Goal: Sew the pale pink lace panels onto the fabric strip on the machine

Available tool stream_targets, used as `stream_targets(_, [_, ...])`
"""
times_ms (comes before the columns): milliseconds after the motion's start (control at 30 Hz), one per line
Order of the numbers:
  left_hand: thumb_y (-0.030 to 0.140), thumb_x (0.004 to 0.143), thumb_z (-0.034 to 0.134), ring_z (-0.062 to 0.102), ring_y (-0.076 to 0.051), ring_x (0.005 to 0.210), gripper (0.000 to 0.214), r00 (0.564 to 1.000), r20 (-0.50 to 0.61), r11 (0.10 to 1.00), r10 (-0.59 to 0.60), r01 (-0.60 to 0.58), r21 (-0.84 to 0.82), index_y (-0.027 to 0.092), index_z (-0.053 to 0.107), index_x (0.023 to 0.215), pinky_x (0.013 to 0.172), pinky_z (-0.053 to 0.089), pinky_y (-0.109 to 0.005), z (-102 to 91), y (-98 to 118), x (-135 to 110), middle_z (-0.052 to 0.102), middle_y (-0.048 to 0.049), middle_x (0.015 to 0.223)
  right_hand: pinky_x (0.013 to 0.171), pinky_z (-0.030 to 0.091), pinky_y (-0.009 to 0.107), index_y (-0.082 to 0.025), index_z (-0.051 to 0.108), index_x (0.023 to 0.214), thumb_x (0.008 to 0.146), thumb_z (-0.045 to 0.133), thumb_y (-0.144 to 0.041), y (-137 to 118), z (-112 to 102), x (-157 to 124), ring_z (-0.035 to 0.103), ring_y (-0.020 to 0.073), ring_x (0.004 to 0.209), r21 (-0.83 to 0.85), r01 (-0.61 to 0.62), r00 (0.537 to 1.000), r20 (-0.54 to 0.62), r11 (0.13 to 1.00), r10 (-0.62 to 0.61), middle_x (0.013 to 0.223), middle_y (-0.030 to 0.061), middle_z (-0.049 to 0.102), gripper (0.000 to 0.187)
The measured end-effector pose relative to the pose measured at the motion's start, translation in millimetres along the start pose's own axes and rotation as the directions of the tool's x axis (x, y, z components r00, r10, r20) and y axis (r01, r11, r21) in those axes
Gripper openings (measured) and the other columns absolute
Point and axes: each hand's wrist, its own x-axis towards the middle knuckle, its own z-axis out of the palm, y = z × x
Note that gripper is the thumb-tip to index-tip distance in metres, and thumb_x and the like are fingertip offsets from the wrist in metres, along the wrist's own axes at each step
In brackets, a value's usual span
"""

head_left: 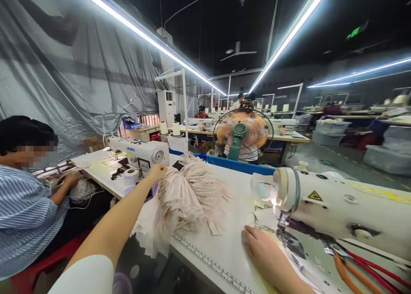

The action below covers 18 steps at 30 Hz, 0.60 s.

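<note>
A large heap of pale pink fabric pieces [195, 187] lies on the white sewing table [224, 242], some of it hanging over the front edge. At the heap's upper left my left hand [156, 173] is closed, its fingers bent on the edge of a fabric piece; the fingertips are partly hidden. My right hand [258, 245] lies flat with fingers stretched out, beside the needle area of the near sewing machine [340, 200]. Just beyond its fingers a small pale piece of fabric [266, 219] lies by the lit presser foot.
Orange- and red-handled tools [345, 264] lie at the machine's base. A ruler strip [208, 259] runs along the table's front edge. Another sewing machine [138, 150] and a thread cone [131, 177] stand left, near a seated co-worker [25, 212]. A large fan [242, 133] stands behind.
</note>
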Motion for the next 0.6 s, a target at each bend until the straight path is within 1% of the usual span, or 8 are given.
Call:
stream_targets(67, [0.025,0.087,0.046,0.05,-0.013,0.064,0.024,0.996,-0.081,0.998,0.029,-0.033,-0.049,0.014,0.054,0.066,0.06,0.039,-0.025,-13.9,10,1,0.053,0.0006,0.065,0.096,0.042,0.047,-0.008,0.063,0.106,0.084,0.04,-0.017,-6,-8,-9,0.052,0.031,0.114,0.038,-0.054,0.998,0.017,0.998,0.053,0.122,0.0198,0.057,0.033])
stream_targets(167, [0.028,0.084,0.038,0.046,-0.015,0.065,0.029,0.971,-0.189,0.974,0.149,-0.177,-0.14,0.018,0.045,0.058,0.058,0.032,-0.025,-38.6,39,-6,0.047,0.0007,0.059,0.101,0.039,0.041,-0.012,0.061,0.11,0.087,0.039,-0.029,-28,-26,-32,0.049,0.026,0.119,0.098,-0.136,0.991,0.015,0.986,0.136,0.126,0.0158,0.055,0.036])
stream_targets(267, [0.036,0.08,0.038,0.04,-0.013,0.057,0.033,0.921,-0.185,0.889,0.343,-0.382,-0.253,0.02,0.033,0.052,0.055,0.03,-0.023,-45.9,83,-40,0.035,0.0029,0.052,0.102,0.038,0.04,-0.014,0.059,0.114,0.089,0.038,-0.033,-62,-42,-56,0.049,0.0229,0.118,0.403,-0.169,0.981,-0.018,0.9,0.192,0.127,0.015,0.055,0.038])
stream_targets(300, [0.039,0.078,0.04,0.038,-0.013,0.054,0.033,0.892,-0.167,0.817,0.419,-0.451,-0.36,0.02,0.033,0.051,0.053,0.03,-0.023,-41.8,98,-58,0.034,0.0031,0.051,0.102,0.037,0.04,-0.016,0.056,0.118,0.088,0.039,-0.035,-74,-45,-62,0.048,0.0227,0.119,0.502,-0.182,0.974,-0.028,0.845,0.227,0.129,0.0143,0.053,0.04])
stream_targets(367, [0.041,0.076,0.041,0.038,-0.013,0.052,0.034,0.833,-0.083,0.668,0.547,-0.494,-0.557,0.02,0.033,0.05,0.052,0.031,-0.024,-23.6,127,-99,0.034,0.003,0.051,0.1,0.039,0.039,-0.019,0.044,0.131,0.084,0.047,-0.043,-95,-46,-74,0.048,0.0232,0.118,0.699,-0.215,0.954,0.0,0.682,0.301,0.135,0.0131,0.048,0.053])
stream_targets(467, [0.04,0.078,0.043,0.041,-0.013,0.052,0.036,0.72,0.124,0.537,0.683,-0.379,-0.753,0.019,0.034,0.05,0.053,0.033,-0.025,21.0,157,-158,0.039,0.0017,0.053,0.085,0.048,0.033,-0.02,0.036,0.136,0.072,0.059,-0.053,-113,-36,-84,0.057,0.0238,0.104,0.892,-0.183,0.96,0.071,0.412,0.272,0.13,0.0122,0.051,0.076])
stream_targets(533, [0.045,0.075,0.048,0.039,-0.014,0.052,0.041,0.676,0.239,0.537,0.697,-0.272,-0.798,0.019,0.033,0.048,0.053,0.032,-0.026,53.1,163,-186,0.038,0.0014,0.052,0.08,0.049,0.031,-0.018,0.051,0.125,0.072,0.058,-0.056,-114,-27,-90,0.06,0.0233,0.095,0.91,-0.211,0.961,0.127,0.357,0.244,0.114,0.0086,0.062,0.065])
stream_targets(600, [0.055,0.073,0.051,0.042,-0.015,0.053,0.046,0.646,0.333,0.51,0.687,-0.103,-0.854,0.019,0.041,0.047,0.053,0.036,-0.028,79.7,158,-207,0.042,0.0,0.051,0.081,0.047,0.032,-0.018,0.063,0.107,0.075,0.054,-0.055,-109,-19,-100,0.061,0.0229,0.089,0.877,-0.306,0.939,0.214,0.37,0.271,0.096,0.0048,0.068,0.05])
